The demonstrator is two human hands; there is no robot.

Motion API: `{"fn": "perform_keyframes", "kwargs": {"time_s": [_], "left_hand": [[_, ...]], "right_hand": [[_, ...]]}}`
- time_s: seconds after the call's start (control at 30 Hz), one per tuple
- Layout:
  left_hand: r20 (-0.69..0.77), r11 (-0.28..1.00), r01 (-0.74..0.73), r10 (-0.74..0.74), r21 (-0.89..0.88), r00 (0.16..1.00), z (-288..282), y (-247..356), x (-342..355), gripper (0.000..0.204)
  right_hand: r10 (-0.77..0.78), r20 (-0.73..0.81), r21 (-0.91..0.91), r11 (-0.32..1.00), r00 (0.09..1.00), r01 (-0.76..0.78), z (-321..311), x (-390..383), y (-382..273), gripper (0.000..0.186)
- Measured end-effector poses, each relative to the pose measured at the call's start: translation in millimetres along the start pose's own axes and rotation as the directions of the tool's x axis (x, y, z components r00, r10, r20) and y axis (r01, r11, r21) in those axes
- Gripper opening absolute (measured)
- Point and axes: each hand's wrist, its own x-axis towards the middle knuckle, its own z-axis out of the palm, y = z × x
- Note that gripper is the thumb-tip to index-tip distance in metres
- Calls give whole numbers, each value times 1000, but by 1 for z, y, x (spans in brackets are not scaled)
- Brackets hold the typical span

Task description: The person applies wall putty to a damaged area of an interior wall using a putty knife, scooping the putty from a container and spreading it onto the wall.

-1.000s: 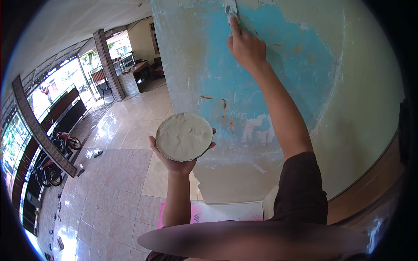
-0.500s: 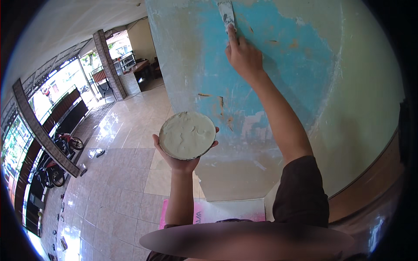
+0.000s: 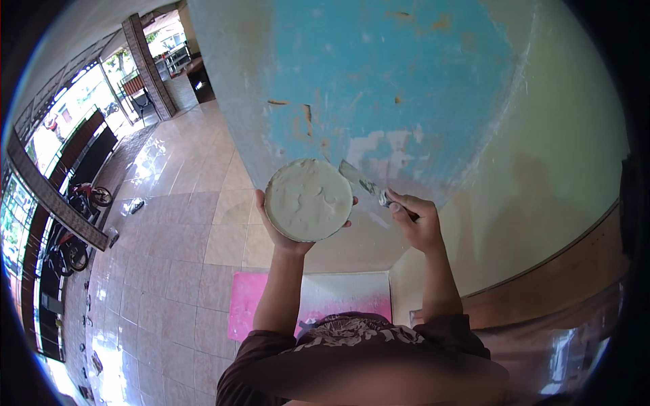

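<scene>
My left hand [image 3: 284, 247] is wrapped round a shallow round container [image 3: 305, 199] full of pale grey-green paste with a rippled surface. My right hand [image 3: 418, 222] grips a putty knife [image 3: 362, 179] with a paste-smeared metal blade, its tip close to the container's right rim. Beyond both hands stands a scraped wall [image 3: 379, 61] with a large turquoise patch, whitish areas and small brown cracks. Below the container, near my body, lies a pink and white board [image 3: 242, 304].
Tiled floor [image 3: 176, 237] runs along the left, with parked motorcycles [image 3: 68, 250] by a railing, scattered footwear [image 3: 135, 205] and a patterned column [image 3: 145, 61] farther back. A brown wooden surface [image 3: 555, 271] curves along the lower right beside the wall.
My right hand has come down from high on the wall to beside the container with the knife. The view has shifted, showing more of my shirt, and the container sits slightly further right.
</scene>
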Motion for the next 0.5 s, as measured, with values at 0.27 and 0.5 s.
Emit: {"fn": "perform_keyframes", "kwargs": {"time_s": [0.27, 0.5], "left_hand": [[-155, 999, 32, -26, 40, 988, -36, -60, -10, 98], [-234, 980, 2, -50, -200, 971, -35, -92, -17, 95]], "right_hand": [[312, -62, -53, 948, 948, -315, -48, -57, 40, 31], [224, -58, -200, 952, 973, -231, -64, -84, 25, 31]]}}
